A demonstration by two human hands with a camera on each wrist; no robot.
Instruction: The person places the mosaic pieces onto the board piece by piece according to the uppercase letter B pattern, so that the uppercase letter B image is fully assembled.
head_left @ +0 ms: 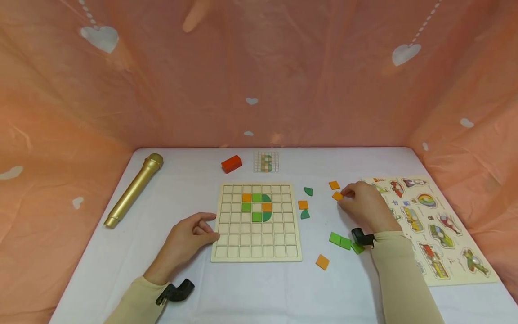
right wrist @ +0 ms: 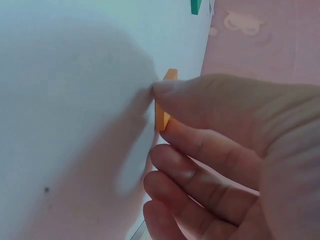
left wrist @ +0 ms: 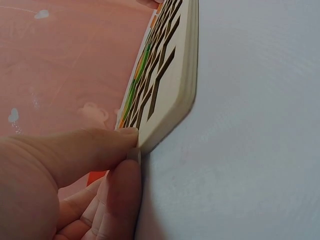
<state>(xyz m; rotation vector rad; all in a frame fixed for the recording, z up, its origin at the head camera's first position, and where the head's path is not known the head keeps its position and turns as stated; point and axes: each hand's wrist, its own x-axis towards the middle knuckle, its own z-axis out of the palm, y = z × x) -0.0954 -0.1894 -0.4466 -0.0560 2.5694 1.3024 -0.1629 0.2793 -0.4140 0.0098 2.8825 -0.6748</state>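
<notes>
My right hand point(head_left: 366, 204) pinches an orange square tile point(head_left: 337, 196) between thumb and index finger, to the right of the wooden grid board point(head_left: 238, 252). In the right wrist view the orange square tile point(right wrist: 161, 115) shows edge-on at the fingertips, near the white tabletop. My left hand point(head_left: 188, 236) holds the board's left edge; its thumb point(left wrist: 95, 150) lies against the rim in the left wrist view. Green squares point(head_left: 256, 217), orange squares point(head_left: 267, 207) and dark green quarter-round tiles point(head_left: 266, 198) sit in cells around the board's upper middle.
Loose tiles lie right of the board: an orange square point(head_left: 322, 262), green squares point(head_left: 334, 238) and a dark green quarter-round point(head_left: 308, 191). Behind the board are a red block point(head_left: 231, 164) and a pattern card point(head_left: 266, 162). A gold microphone point(head_left: 135, 189) lies left, a picture puzzle board point(head_left: 461, 263) right.
</notes>
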